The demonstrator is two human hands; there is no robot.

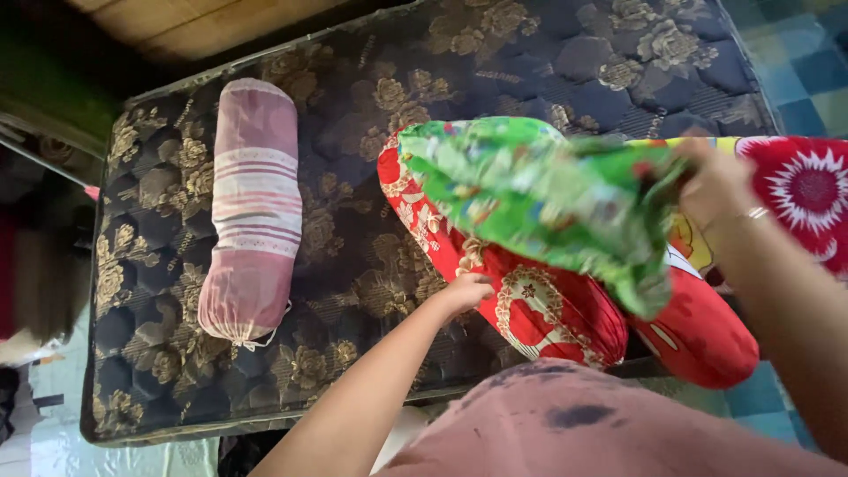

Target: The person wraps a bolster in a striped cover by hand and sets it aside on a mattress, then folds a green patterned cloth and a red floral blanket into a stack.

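A dark blue mattress (pixel 371 265) with gold flower patterns lies on the floor. On it lies a pink striped bolster (pixel 252 208) at the left. My right hand (pixel 720 181) grips a green patterned cloth (pixel 539 190) and holds it up over a red flowered pillow (pixel 539 305). My left hand (pixel 464 291) rests on the near end of that red pillow, fingers curled on its fabric. A second red cushion (pixel 707 336) lies beside it at the right. The green cloth is blurred.
A red cloth with a white flower (pixel 808 190) lies at the right. Blue-green tiled floor (pixel 795 71) shows beyond the mattress. A wooden board (pixel 194 22) stands at the far edge. My pink shirt (pixel 574 424) fills the bottom.
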